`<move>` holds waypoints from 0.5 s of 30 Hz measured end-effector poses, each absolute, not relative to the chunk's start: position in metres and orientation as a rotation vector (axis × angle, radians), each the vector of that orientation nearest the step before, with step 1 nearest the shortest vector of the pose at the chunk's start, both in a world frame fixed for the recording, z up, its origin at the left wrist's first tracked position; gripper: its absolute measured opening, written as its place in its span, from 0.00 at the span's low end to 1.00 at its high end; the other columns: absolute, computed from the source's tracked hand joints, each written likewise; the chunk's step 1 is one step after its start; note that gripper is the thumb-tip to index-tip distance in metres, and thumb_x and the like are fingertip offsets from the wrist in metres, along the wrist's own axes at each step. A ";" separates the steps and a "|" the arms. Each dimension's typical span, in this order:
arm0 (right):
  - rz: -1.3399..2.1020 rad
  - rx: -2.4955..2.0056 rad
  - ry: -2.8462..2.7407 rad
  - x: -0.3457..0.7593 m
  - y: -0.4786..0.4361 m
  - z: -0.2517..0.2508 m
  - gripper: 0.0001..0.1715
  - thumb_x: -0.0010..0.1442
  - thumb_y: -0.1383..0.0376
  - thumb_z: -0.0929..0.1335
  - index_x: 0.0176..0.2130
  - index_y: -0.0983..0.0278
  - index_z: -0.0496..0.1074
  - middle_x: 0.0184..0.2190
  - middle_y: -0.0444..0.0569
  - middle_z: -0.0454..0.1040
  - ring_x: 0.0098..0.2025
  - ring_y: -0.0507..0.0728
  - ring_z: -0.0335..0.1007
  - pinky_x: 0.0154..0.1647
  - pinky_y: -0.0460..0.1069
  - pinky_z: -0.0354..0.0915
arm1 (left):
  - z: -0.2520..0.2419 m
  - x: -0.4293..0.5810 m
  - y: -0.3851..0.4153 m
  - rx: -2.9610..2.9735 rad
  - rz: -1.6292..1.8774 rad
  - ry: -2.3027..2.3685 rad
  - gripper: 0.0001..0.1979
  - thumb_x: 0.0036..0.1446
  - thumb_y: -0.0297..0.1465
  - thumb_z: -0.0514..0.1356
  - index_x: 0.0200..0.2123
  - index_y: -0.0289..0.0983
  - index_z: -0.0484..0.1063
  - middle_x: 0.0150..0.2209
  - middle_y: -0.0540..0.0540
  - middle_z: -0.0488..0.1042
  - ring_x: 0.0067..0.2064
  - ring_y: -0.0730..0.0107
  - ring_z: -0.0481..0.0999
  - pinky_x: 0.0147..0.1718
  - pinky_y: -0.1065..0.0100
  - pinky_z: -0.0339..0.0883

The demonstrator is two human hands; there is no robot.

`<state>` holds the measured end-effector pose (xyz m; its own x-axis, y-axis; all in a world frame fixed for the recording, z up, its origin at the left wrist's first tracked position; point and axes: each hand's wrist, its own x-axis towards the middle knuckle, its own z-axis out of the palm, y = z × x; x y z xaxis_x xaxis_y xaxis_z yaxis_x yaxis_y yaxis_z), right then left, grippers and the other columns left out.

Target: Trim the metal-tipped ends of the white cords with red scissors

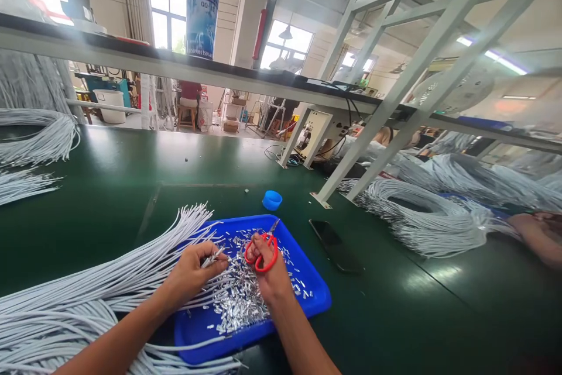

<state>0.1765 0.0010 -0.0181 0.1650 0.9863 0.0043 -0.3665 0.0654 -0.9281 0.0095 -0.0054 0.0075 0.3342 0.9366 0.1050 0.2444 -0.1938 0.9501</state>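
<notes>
Over a blue tray [193,337] my left hand [195,269] is closed on the ends of several white cables, its thumb and fingers pinched together. Red-handled scissors [271,255] are in my right hand [270,269], blades pointing away from me, fingers curled through the loops. Small shiny metal pieces [239,305] lie heaped and scattered in the tray beneath both hands. A bundle of white cables [132,267] runs from the lower left, its cut ends fanned across the tray's left side. Whether my right fingertips also hold a metal piece cannot be made out.
Beyond the tray stands a blue cap [272,200]; a black phone [333,243] lies to its right. Coiled cables [421,211] rest at right, near another person's arm [538,237]. Metal frame legs [351,170] rise from the green table [118,188]. A spray can [202,9] stands on the shelf.
</notes>
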 end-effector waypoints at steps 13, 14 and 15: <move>0.869 -1.098 -1.362 0.167 -0.012 -0.021 0.19 0.55 0.55 0.63 0.19 0.62 0.60 0.17 0.43 0.59 0.23 0.52 0.56 0.24 0.47 0.56 | 0.004 0.011 -0.004 1.598 0.842 1.203 0.17 0.48 0.43 0.59 0.21 0.35 0.68 0.20 0.53 0.62 0.25 0.72 0.58 0.26 0.72 0.52; 0.948 -1.094 -1.295 0.171 -0.008 -0.021 0.20 0.56 0.54 0.61 0.19 0.62 0.58 0.16 0.41 0.56 0.21 0.51 0.54 0.21 0.46 0.55 | 0.006 0.011 -0.005 1.577 0.841 1.140 0.16 0.48 0.43 0.59 0.22 0.35 0.68 0.20 0.54 0.61 0.25 0.73 0.58 0.27 0.72 0.52; 1.013 -1.083 -1.215 0.176 -0.004 -0.020 0.21 0.57 0.52 0.59 0.19 0.61 0.56 0.16 0.40 0.54 0.19 0.50 0.52 0.19 0.46 0.53 | 0.007 0.010 -0.005 1.550 0.832 1.092 0.16 0.48 0.43 0.59 0.23 0.35 0.69 0.21 0.54 0.61 0.25 0.73 0.58 0.27 0.72 0.52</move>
